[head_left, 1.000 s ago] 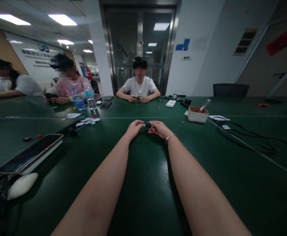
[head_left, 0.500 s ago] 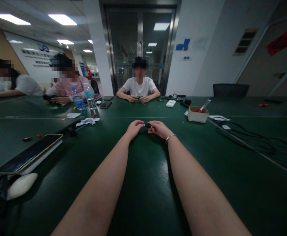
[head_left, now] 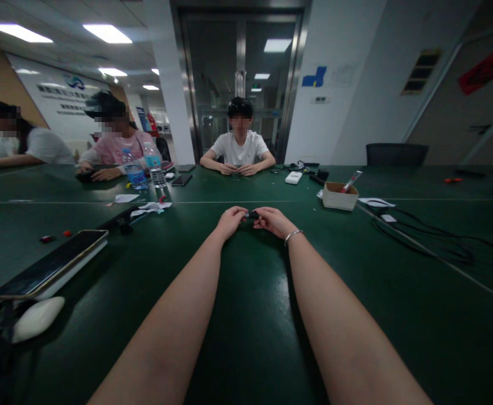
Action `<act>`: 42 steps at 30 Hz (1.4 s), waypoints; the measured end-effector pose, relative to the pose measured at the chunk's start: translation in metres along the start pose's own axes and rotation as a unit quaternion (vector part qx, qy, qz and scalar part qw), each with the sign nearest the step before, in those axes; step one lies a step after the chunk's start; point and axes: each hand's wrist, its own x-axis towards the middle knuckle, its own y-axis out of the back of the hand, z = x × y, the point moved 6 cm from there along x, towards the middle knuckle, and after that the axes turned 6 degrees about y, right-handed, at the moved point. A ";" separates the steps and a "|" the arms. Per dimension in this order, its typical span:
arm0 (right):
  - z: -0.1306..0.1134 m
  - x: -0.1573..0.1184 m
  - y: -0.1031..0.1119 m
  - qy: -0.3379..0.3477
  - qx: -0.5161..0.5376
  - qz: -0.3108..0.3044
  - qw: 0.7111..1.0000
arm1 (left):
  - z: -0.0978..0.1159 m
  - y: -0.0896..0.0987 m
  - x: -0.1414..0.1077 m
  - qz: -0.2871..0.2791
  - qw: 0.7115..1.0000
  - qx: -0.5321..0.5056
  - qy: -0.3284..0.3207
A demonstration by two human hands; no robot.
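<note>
A small black object (head_left: 252,215) spans the short gap between my two hands, over the dark green table (head_left: 254,315). My left hand (head_left: 231,221) has its fingertips closed on the object's left end, where a greyish tip shows. On the other side, the fingers of my right hand (head_left: 274,221) pinch its right end. A silver bracelet (head_left: 292,237) circles my right wrist. The object is too small to identify, and my fingers cover parts of it.
At the left lie a phone (head_left: 56,264) on a white box and a white rounded object (head_left: 39,319). Farther off are bottles (head_left: 135,171), paper scraps (head_left: 150,208), a small box (head_left: 339,198) and black cables (head_left: 432,236). Several people sit across the table.
My hands and the black object have hardly moved. Across the table at the left, the person in pink has lowered the head and shifted the hands on a dark item.
</note>
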 end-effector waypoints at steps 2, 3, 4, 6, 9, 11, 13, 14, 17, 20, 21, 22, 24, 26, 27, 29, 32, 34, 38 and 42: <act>-0.001 -0.001 -0.001 0.001 0.000 -0.002 1.000 | 0.000 0.000 0.000 -0.002 1.000 -0.004 0.002; -0.001 -0.001 -0.001 0.000 -0.001 -0.002 1.000 | 0.001 0.000 -0.001 -0.006 1.000 -0.003 0.000; -0.001 -0.001 -0.001 -0.001 -0.002 -0.002 1.000 | 0.002 -0.001 -0.001 -0.010 1.000 -0.003 -0.002; -0.001 -0.001 -0.001 -0.002 -0.002 0.000 1.000 | 0.003 0.000 -0.002 -0.008 1.000 -0.003 -0.004; -0.001 0.000 -0.001 -0.001 0.003 0.000 1.000 | 0.003 0.001 -0.003 0.005 1.000 -0.006 0.002; -0.001 -0.001 -0.001 0.000 0.005 -0.002 1.000 | 0.003 0.000 -0.003 0.003 1.000 -0.006 -0.003; -0.001 -0.001 -0.001 0.001 0.006 -0.004 1.000 | 0.004 -0.001 -0.004 -0.003 1.000 -0.004 -0.009; -0.001 -0.001 -0.001 0.001 0.005 -0.005 1.000 | 0.005 -0.001 -0.004 -0.003 1.000 -0.005 -0.010; -0.001 -0.001 -0.001 0.001 0.002 -0.005 1.000 | 0.005 0.000 -0.005 0.005 1.000 -0.015 -0.002; -0.001 -0.001 0.000 0.000 0.001 -0.003 1.000 | 0.006 -0.001 -0.005 0.000 1.000 -0.025 -0.001; -0.001 -0.001 0.000 0.000 0.000 -0.003 1.000 | 0.006 -0.001 -0.005 -0.004 1.000 -0.027 -0.002; -0.001 0.000 0.000 -0.001 0.000 -0.003 1.000 | 0.006 -0.001 -0.005 -0.005 1.000 -0.028 -0.002; -0.001 0.000 0.000 -0.001 0.000 -0.004 1.000 | 0.005 -0.001 -0.005 -0.002 1.000 -0.029 0.000; 0.000 0.000 0.000 -0.001 0.004 -0.007 1.000 | 0.005 -0.001 -0.005 0.002 1.000 -0.031 0.002; 0.000 0.000 0.000 -0.001 0.005 -0.008 1.000 | 0.005 -0.001 -0.005 0.003 1.000 -0.031 0.000; 0.000 0.000 0.000 -0.001 0.006 -0.009 1.000 | 0.005 -0.001 -0.004 0.001 0.999 -0.031 -0.006; 0.000 0.000 0.000 0.000 0.007 -0.008 1.000 | 0.005 -0.001 -0.004 0.004 1.000 -0.023 -0.008; 0.000 0.000 0.000 -0.002 0.005 -0.007 1.000 | 0.005 0.000 -0.004 0.004 1.000 -0.019 -0.007; -0.001 0.000 -0.001 -0.001 -0.001 -0.012 1.000 | 0.005 -0.002 -0.004 -0.005 1.000 -0.026 -0.006; -0.001 -0.001 -0.001 0.002 0.000 -0.015 1.000 | 0.004 -0.001 -0.004 0.003 1.000 -0.018 -0.005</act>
